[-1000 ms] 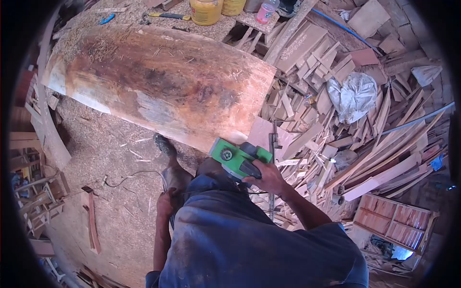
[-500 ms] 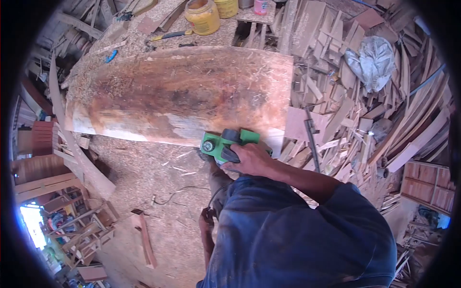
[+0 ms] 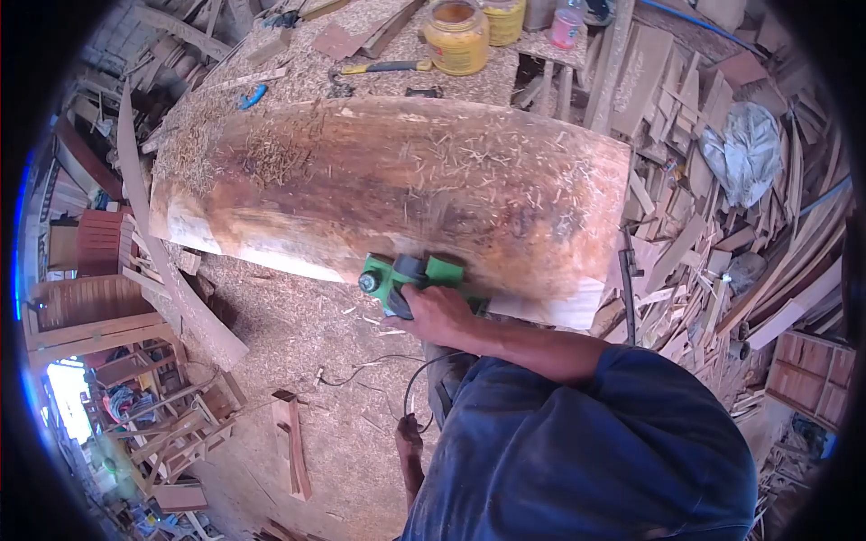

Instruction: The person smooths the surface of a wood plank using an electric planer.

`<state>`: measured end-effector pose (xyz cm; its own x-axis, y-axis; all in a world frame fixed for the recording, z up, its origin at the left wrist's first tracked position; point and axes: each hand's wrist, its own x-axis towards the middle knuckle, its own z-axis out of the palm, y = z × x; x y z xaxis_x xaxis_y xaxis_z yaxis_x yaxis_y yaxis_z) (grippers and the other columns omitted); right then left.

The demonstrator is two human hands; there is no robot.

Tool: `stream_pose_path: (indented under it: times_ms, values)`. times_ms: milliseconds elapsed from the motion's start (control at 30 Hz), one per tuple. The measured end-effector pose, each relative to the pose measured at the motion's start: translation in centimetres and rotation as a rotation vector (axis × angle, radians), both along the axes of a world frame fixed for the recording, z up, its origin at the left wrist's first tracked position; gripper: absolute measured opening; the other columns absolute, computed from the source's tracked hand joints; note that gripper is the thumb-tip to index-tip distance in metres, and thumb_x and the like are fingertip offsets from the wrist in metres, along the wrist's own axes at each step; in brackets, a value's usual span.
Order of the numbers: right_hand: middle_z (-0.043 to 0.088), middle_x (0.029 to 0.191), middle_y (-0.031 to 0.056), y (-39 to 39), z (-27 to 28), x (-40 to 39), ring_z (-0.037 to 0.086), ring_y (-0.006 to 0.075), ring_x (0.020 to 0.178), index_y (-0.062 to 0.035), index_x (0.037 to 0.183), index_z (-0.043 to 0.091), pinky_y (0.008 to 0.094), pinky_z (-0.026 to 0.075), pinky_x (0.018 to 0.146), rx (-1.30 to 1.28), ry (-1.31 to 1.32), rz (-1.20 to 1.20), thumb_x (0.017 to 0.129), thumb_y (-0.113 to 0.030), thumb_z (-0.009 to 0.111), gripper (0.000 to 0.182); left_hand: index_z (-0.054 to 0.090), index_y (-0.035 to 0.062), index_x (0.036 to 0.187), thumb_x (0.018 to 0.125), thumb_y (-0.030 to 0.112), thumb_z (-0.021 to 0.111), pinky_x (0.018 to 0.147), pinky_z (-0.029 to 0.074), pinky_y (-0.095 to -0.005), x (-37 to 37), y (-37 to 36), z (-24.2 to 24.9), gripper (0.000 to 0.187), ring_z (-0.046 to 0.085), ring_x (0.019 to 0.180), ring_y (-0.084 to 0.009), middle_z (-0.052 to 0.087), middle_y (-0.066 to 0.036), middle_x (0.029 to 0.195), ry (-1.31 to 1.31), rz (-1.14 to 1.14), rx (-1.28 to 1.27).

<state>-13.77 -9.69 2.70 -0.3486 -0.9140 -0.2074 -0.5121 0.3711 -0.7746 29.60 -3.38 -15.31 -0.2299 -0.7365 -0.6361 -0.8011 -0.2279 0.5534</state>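
Observation:
My right hand (image 3: 437, 316) is wrapped round the handle of a green electric planer (image 3: 383, 281). The planer rests on the near edge of a broad wooden slab (image 3: 361, 194), whose face is stained dark brown with paler bare patches along that edge. Curled shavings (image 3: 271, 160) lie scattered over the slab. Lower down, beside my torso, my left hand (image 3: 409, 435) is closed on a black power cord (image 3: 410, 388), which loops up toward the planer.
Behind the slab are a yellow tub (image 3: 457, 41), a yellow-and-black handled tool (image 3: 386, 67), a blue object (image 3: 253, 97) and a pink bottle (image 3: 566, 27). Offcuts (image 3: 686, 243) pile up on the right. A long curved board (image 3: 171, 261) leans at left. Shavings cover the floor.
The planer and my right hand have moved left along the slab's near edge. More shavings show on the slab's right half. The whole view has shifted, with the slab now further right.

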Motion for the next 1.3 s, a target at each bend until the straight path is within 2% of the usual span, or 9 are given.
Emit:
stream_pose_path:
  times_ms: [133, 233, 367, 800, 900, 1000, 1133, 1233, 1300]
  values:
    - [0.073, 0.079, 0.0243, -8.2, 0.5, 1.6, 0.075, 0.042, 0.076, 0.0041, 0.106, 0.063, 0.0529, 0.06, 0.071, 0.009, -0.048, 0.057, 0.097, -0.061, 0.07, 0.066, 0.07, 0.0001, 0.126, 0.111, 0.036, 0.057, 0.078, 0.051, -0.0386, -0.5, -3.9, 0.7, 0.041, 0.067, 0.082, -0.0219, 0.073, -0.012, 0.086, -0.032, 0.04, 0.001]
    - [0.073, 0.079, 0.0229, -14.3, 0.7, 3.0, 0.075, 0.0397, 0.075, 0.0075, 0.107, 0.064, 0.0514, 0.061, 0.068, -0.024, -0.046, 0.079, 0.098, -0.059, 0.07, 0.067, 0.069, -0.0002, 0.13, 0.111, 0.036, 0.056, 0.079, 0.05, -0.0375, 0.4, -7.2, 0.4, 0.043, 0.065, 0.082, -0.0202, 0.073, -0.01, 0.086, 0.035, 0.201, 0.073]
    - [0.074, 0.083, 0.0236, -21.5, 1.4, 4.9, 0.075, 0.0407, 0.079, 0.0063, 0.11, 0.064, 0.0524, 0.06, 0.071, -0.005, -0.056, 0.101, 0.099, -0.061, 0.069, 0.068, 0.068, -0.0001, 0.133, 0.112, 0.037, 0.055, 0.08, 0.049, -0.0359, 1.1, -10.9, 2.7, 0.044, 0.064, 0.084, -0.0177, 0.073, -0.009, 0.086, 0.009, 0.224, 0.013]
    - [0.074, 0.085, 0.0228, -39.1, 2.4, 9.1, 0.076, 0.0381, 0.079, 0.0076, 0.111, 0.064, 0.0514, 0.061, 0.07, 0.011, -0.088, 0.149, 0.1, -0.059, 0.068, 0.067, 0.066, 0.0006, 0.134, 0.112, 0.045, 0.056, 0.08, 0.05, -0.0341, 1.4, -19.8, 1.7, 0.051, 0.062, 0.081, -0.0157, 0.073, -0.008, 0.085, 0.071, 0.26, 0.052]
    - [0.077, 0.09, 0.0248, -42.5, 2.5, 10.3, 0.078, 0.0412, 0.086, 0.007, 0.111, 0.065, 0.053, 0.062, 0.078, 0.006, -0.085, 0.15, 0.098, -0.057, 0.071, 0.066, 0.067, 0.0014, 0.134, 0.111, 0.044, 0.057, 0.076, 0.05, -0.0348, 1.5, -21.3, 0.5, 0.049, 0.064, 0.078, -0.0165, 0.075, -0.008, 0.085, 0.062, 0.289, 0.034]
    - [0.075, 0.089, 0.0236, -47.3, 1.5, 11.9, 0.077, 0.0375, 0.081, 0.0062, 0.108, 0.064, 0.0508, 0.062, 0.071, -0.081, -0.043, 0.158, 0.1, -0.062, 0.067, 0.068, 0.067, 0.0011, 0.133, 0.111, 0.039, 0.059, 0.074, 0.05, -0.0351, 1.3, -22.4, 1.5, 0.044, 0.065, 0.079, -0.0171, 0.075, -0.008, 0.086, 0.101, 0.325, 0.018]
    - [0.075, 0.093, 0.0229, -55.0, 2.5, 13.5, 0.077, 0.037, 0.083, 0.0062, 0.107, 0.066, 0.0499, 0.062, 0.073, 0.004, -0.13, 0.178, 0.099, -0.063, 0.068, 0.069, 0.066, -0.0007, 0.135, 0.111, 0.033, 0.059, 0.076, 0.049, -0.0322, 1.9, -22.4, 0.8, 0.042, 0.065, 0.081, -0.0159, 0.075, -0.009, 0.086, 0.123, 0.439, 0.03]
    - [0.076, 0.097, 0.0233, -60.7, 2.3, 14.8, 0.078, 0.0372, 0.086, 0.0062, 0.111, 0.067, 0.0499, 0.062, 0.074, -0.06, -0.136, 0.138, 0.099, -0.061, 0.069, 0.068, 0.066, 0.0003, 0.136, 0.109, 0.04, 0.06, 0.073, 0.047, -0.0317, 1.6, -21.7, 0.4, 0.048, 0.062, 0.079, -0.0149, 0.074, -0.008, 0.085, 0.193, 0.523, -0.01]
    - [0.077, 0.103, 0.024, -62.6, 2.6, 14.9, 0.078, 0.0374, 0.092, 0.0047, 0.112, 0.069, 0.05, 0.062, 0.079, -0.061, -0.108, 0.116, 0.1, -0.058, 0.069, 0.064, 0.065, 0.0, 0.136, 0.109, 0.037, 0.059, 0.073, 0.047, -0.0319, 1.0, -21.0, 0.1, 0.046, 0.063, 0.079, -0.0152, 0.073, -0.008, 0.085, 0.208, 0.552, -0.047]
